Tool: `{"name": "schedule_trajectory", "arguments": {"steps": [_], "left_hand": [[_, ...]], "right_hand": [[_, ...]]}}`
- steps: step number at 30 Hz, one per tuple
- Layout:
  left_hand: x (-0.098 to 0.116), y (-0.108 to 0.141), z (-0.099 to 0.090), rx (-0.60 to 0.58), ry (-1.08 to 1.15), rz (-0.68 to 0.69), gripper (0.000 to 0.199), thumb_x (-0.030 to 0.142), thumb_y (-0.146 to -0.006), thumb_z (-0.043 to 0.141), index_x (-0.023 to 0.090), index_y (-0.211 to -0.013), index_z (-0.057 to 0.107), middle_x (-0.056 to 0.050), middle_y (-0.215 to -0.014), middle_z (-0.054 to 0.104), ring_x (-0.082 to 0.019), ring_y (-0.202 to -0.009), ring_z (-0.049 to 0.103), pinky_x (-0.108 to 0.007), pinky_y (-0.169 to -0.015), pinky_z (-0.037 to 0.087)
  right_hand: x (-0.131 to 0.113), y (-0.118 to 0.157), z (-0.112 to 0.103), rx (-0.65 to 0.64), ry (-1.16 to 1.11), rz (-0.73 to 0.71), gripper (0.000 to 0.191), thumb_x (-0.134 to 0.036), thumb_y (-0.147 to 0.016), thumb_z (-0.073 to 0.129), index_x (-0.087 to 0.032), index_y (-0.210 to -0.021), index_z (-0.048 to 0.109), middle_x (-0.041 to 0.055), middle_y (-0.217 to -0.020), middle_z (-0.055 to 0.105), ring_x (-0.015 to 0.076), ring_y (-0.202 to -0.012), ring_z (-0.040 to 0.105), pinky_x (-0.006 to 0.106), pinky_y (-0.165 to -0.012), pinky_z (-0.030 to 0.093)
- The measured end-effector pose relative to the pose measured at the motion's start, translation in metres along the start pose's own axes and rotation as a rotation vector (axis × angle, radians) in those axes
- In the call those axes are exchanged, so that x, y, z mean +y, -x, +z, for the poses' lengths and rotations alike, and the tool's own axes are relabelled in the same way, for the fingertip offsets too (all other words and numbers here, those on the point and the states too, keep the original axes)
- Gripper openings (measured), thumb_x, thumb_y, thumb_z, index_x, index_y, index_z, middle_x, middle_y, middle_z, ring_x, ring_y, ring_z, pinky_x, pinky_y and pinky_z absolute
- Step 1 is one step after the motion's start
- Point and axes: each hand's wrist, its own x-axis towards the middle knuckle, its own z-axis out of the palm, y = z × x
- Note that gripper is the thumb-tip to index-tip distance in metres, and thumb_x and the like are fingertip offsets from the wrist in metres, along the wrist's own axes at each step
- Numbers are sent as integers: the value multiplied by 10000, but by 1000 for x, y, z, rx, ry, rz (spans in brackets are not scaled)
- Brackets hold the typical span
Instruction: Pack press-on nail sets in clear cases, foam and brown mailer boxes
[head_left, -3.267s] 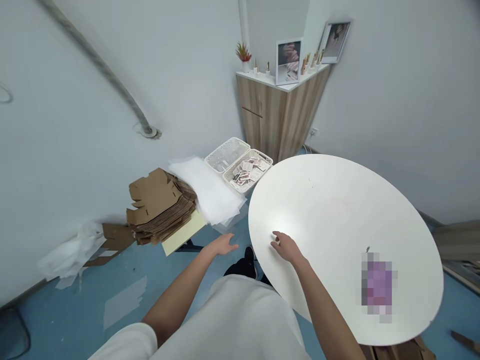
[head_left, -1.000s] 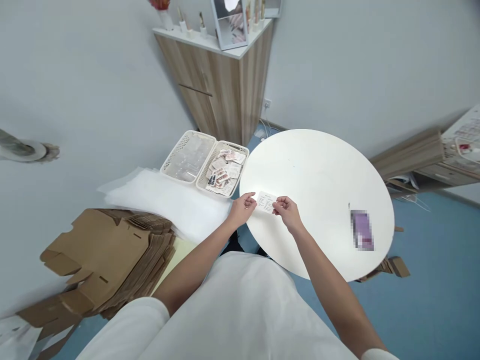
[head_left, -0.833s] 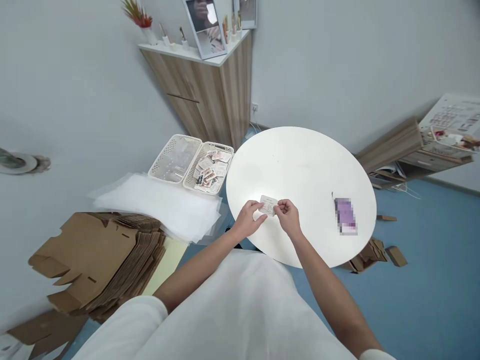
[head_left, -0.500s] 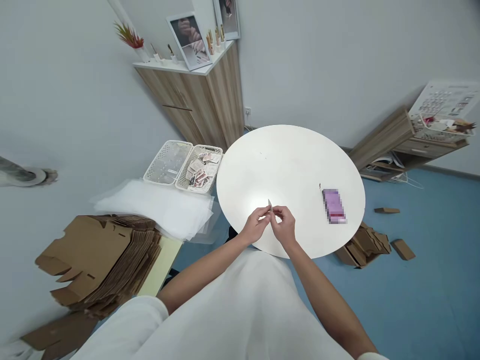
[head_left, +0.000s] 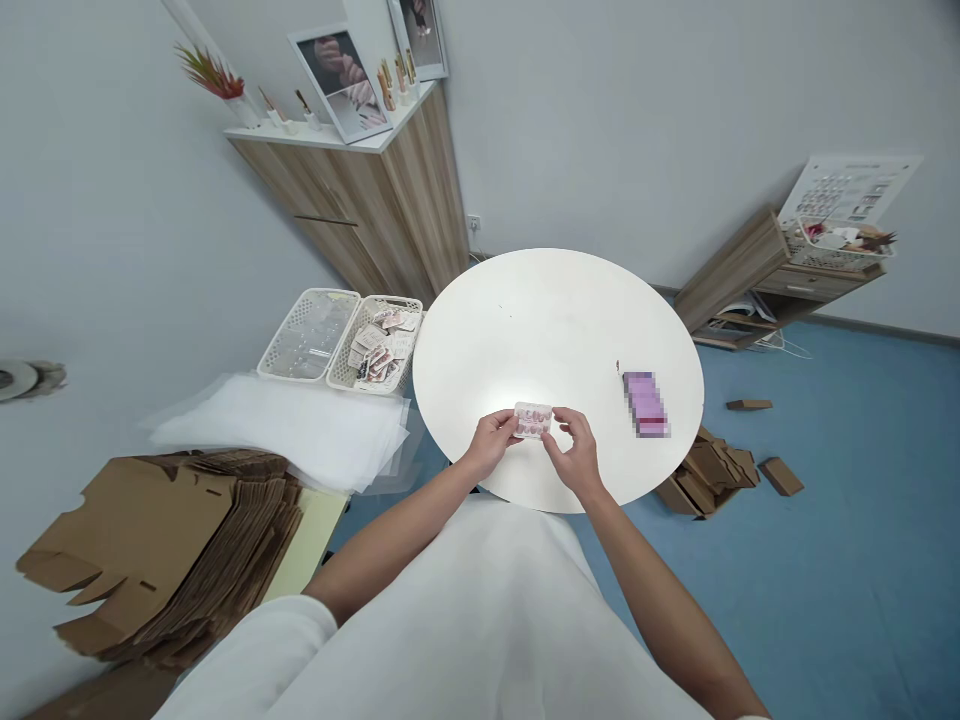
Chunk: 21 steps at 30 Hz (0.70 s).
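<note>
A small flat pack of press-on nails, with pink nails in two rows, faces up above the near part of the round white table. My left hand pinches its left edge between thumb and fingers. At its right edge, my right hand has the thumb at the lower corner and the fingertips at the upper one. To the right on the table lies a purple item, blurred by pixels. A tiny dark object lies just beyond it.
Left of the table are a basket of small packs and a basket of clear pieces. Nearer lie clear plastic sheets and stacked flat cardboard boxes. Cardboard boxes sit on the floor at right. A wooden cabinet stands behind.
The pack was edge-on between my fingertips; now it is turned with its nail side showing. My hands have moved apart to its two sides. The whole view has shifted slightly.
</note>
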Motion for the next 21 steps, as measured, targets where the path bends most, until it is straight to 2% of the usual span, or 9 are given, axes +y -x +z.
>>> {"name": "schedule_trajectory", "arguments": {"steps": [3, 7, 9, 13, 15, 18, 21], "left_hand": [[3, -1, 0, -32, -25, 1, 302, 360, -769, 537, 160, -979, 620, -79, -932, 642, -163, -874, 592, -337, -797, 472], [10, -2, 1, -88, -71, -13, 337, 378, -775, 526, 156, -1014, 610, -86, -937, 645, -169, -889, 591, -346, -808, 466], [16, -4, 2, -112, -101, -13, 352, 385, -777, 519, 155, -1029, 605, -87, -944, 644, -171, -895, 589, -346, -811, 461], [30, -6, 2, -191, -248, 53, 407, 394, -785, 500, 163, -1114, 562, -87, -992, 625, -179, -906, 577, -338, -807, 458], [33, -6, 0, -206, -385, 129, 504, 377, -752, 550, 187, -1213, 479, -84, -1038, 595, -168, -871, 577, -324, -787, 463], [29, -6, -8, -167, -614, 245, 753, 317, -662, 652, 234, -1326, 306, -66, -1072, 545, -133, -794, 563, -316, -774, 463], [22, -8, -19, -176, -757, 325, 795, 273, -651, 657, 250, -1341, 262, -47, -1043, 545, -135, -804, 542, -327, -802, 447]], "right_hand": [[3, -5, -7, -134, -43, 63, 534, -304, -727, 561, -247, -1232, 399, 85, -1100, 513, 190, -930, 538, 369, -773, 470], [5, -11, -18, -317, -54, 57, 705, -297, -687, 608, -266, -1318, 294, 83, -1146, 509, 192, -912, 534, 393, -796, 462], [5, -14, -23, -369, -50, 55, 756, -292, -675, 621, -269, -1338, 258, 73, -1122, 520, 185, -894, 529, 398, -808, 458], [8, -19, -28, -353, -86, 70, 727, -279, -701, 595, -267, -1343, 254, 29, -961, 540, 141, -779, 542, 382, -811, 455], [10, -20, -28, -339, -115, 89, 716, -279, -705, 591, -266, -1340, 260, 18, -926, 531, 124, -734, 544, 374, -802, 458], [15, -20, -24, -349, -133, 122, 710, -284, -702, 595, -262, -1334, 271, 12, -897, 524, 116, -707, 537, 373, -798, 458], [21, -19, -16, -372, -131, 151, 702, -295, -702, 594, -261, -1329, 281, 7, -868, 514, 118, -697, 534, 380, -802, 457]]}}
